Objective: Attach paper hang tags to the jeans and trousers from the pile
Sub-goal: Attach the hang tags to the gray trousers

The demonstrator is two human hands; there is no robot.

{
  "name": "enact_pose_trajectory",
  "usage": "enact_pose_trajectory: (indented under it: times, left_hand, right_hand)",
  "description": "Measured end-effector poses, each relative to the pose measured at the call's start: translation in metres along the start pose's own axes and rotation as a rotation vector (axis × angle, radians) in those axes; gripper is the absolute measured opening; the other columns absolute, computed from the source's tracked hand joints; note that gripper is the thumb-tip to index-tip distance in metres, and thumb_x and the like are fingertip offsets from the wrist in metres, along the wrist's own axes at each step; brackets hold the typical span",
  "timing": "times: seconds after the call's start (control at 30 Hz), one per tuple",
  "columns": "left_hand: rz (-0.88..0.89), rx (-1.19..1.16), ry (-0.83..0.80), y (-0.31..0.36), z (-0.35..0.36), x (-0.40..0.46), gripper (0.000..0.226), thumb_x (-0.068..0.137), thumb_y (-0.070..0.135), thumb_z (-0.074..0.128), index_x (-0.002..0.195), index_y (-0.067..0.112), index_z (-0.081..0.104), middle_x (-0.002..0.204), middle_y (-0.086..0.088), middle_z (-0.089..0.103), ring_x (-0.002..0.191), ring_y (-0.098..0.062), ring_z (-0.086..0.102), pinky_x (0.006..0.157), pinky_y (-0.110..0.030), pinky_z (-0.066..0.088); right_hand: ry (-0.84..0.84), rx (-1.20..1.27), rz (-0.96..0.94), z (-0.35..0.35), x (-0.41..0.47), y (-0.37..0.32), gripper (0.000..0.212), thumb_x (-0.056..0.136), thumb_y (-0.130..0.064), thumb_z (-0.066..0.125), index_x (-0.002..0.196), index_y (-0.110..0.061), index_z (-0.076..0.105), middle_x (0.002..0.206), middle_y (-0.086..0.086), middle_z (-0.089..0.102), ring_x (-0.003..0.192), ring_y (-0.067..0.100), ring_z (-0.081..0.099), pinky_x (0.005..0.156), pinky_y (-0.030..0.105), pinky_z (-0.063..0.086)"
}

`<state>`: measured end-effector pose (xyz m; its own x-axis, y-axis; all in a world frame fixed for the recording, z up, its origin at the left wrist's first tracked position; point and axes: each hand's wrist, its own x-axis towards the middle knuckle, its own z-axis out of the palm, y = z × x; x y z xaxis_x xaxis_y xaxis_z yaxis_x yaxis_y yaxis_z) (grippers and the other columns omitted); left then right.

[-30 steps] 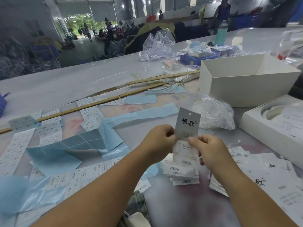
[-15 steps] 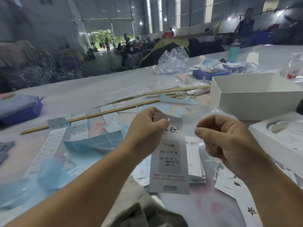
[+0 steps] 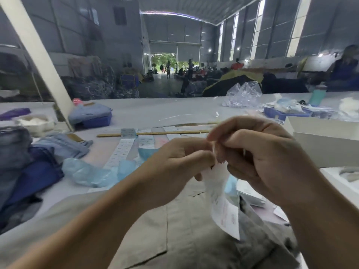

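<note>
A white paper hang tag (image 3: 223, 204) hangs down between my two hands, above grey-beige trousers (image 3: 174, 230) spread on the table in front of me. My left hand (image 3: 174, 164) pinches the tag's top edge with curled fingers. My right hand (image 3: 258, 152) has its fingers curled at the same spot, touching the left hand; whatever it pinches there is hidden. A pile of jeans and dark blue trousers (image 3: 21, 167) lies at the left.
Strips of printed size labels (image 3: 122, 150) and blue backing paper (image 3: 87, 171) lie on the table behind my hands, with a wooden ruler (image 3: 155, 133). White boxes (image 3: 326, 144) stand at the right. A blue tray with folded jeans (image 3: 91, 116) sits at the back left.
The view has tilted up. My hands have come together and risen; the tag now hangs lower from between them, over the trousers. The right hand, apart before, now meets the left.
</note>
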<state>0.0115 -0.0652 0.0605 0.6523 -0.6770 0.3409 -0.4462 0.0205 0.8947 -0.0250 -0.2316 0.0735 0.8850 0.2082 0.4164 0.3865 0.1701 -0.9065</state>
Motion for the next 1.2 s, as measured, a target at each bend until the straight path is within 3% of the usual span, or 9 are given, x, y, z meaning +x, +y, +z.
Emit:
enact_pose_trajectory:
  times: [0.13,0.23,0.33,0.47,0.63,0.77,0.97,1.1,1.2]
  left_hand:
    - [-0.022,-0.053,0.016,0.001,-0.007,-0.025,0.026,0.080,0.038,0.058,0.077,0.016,0.073,0.075,-0.001,0.063,0.063,-0.010,0.049,0.050,-0.019,0.033]
    - [0.013,-0.083,0.034,-0.003,-0.001,-0.036,0.021,0.085,0.026,0.065,0.083,0.008,0.075,0.071,0.001,0.063,0.058,-0.005,0.051,0.051,-0.011,0.036]
    - [-0.023,-0.139,0.034,-0.005,0.006,-0.043,0.014,0.083,0.020,0.064,0.079,0.012,0.075,0.072,0.000,0.066,0.062,-0.006,0.056,0.056,-0.012,0.042]
    - [-0.041,-0.098,0.044,0.000,0.009,-0.048,0.008,0.079,0.020,0.066,0.072,0.017,0.067,0.061,0.007,0.058,0.054,-0.003,0.050,0.052,-0.012,0.038]
    - [-0.027,0.033,0.093,0.007,0.014,-0.049,0.020,0.065,0.046,0.067,0.065,0.026,0.065,0.064,0.001,0.060,0.065,-0.016,0.055,0.064,-0.036,0.040]
    - [0.000,0.167,0.115,0.012,0.024,-0.047,0.036,0.063,0.058,0.067,0.074,0.024,0.068,0.074,-0.013,0.068,0.066,-0.022,0.060,0.063,-0.038,0.045]
    - [-0.007,0.204,0.097,0.017,0.027,-0.045,0.032,0.061,0.056,0.075,0.074,0.027,0.069,0.067,0.007,0.064,0.063,-0.009,0.055,0.059,-0.028,0.042]
    - [-0.005,0.194,0.074,0.020,0.029,-0.045,0.026,0.066,0.054,0.073,0.075,0.030,0.071,0.072,0.005,0.069,0.067,-0.011,0.061,0.063,-0.031,0.046]
    - [0.031,0.188,0.125,0.022,0.026,-0.046,0.026,0.064,0.053,0.066,0.073,0.029,0.070,0.067,0.009,0.067,0.063,-0.008,0.058,0.058,-0.024,0.043]
  right_hand:
    - [0.131,-0.241,-0.016,0.020,-0.013,0.001,0.016,0.068,-0.009,0.058,0.071,-0.014,0.073,0.052,0.004,0.059,0.034,0.007,0.032,0.038,0.014,0.025]
    - [0.169,-0.402,-0.045,0.027,-0.023,0.004,0.003,0.067,-0.020,0.068,0.070,-0.019,0.068,0.049,-0.007,0.053,0.037,0.003,0.035,0.040,0.016,0.027]
    - [0.191,-0.422,-0.040,0.025,-0.033,0.004,0.010,0.066,-0.020,0.071,0.068,-0.015,0.063,0.050,-0.006,0.048,0.037,0.006,0.033,0.041,0.017,0.026]
    - [0.148,-0.498,0.010,0.025,-0.050,-0.001,0.010,0.070,-0.018,0.064,0.079,-0.022,0.068,0.064,-0.006,0.059,0.036,0.002,0.037,0.038,0.014,0.028]
    - [0.136,-0.747,-0.033,0.029,-0.068,-0.003,0.010,0.071,-0.015,0.059,0.071,-0.020,0.068,0.043,-0.017,0.050,0.035,0.002,0.037,0.037,0.011,0.026]
    - [0.115,-0.842,-0.101,0.030,-0.078,-0.001,0.009,0.071,-0.029,0.068,0.077,-0.025,0.062,0.052,-0.015,0.049,0.043,0.003,0.037,0.041,0.015,0.028]
    - [0.156,-0.928,-0.223,0.023,-0.085,-0.004,0.008,0.090,-0.022,0.068,0.084,-0.027,0.069,0.064,-0.009,0.062,0.053,0.009,0.054,0.045,0.019,0.040]
    - [0.200,-0.903,-0.224,0.020,-0.089,-0.004,0.011,0.090,-0.028,0.067,0.079,-0.026,0.068,0.058,-0.004,0.058,0.051,0.014,0.050,0.045,0.025,0.038]
    - [0.173,-0.886,-0.175,0.019,-0.093,-0.005,0.009,0.085,-0.025,0.072,0.076,-0.026,0.069,0.053,-0.014,0.055,0.045,0.004,0.043,0.043,0.011,0.030]
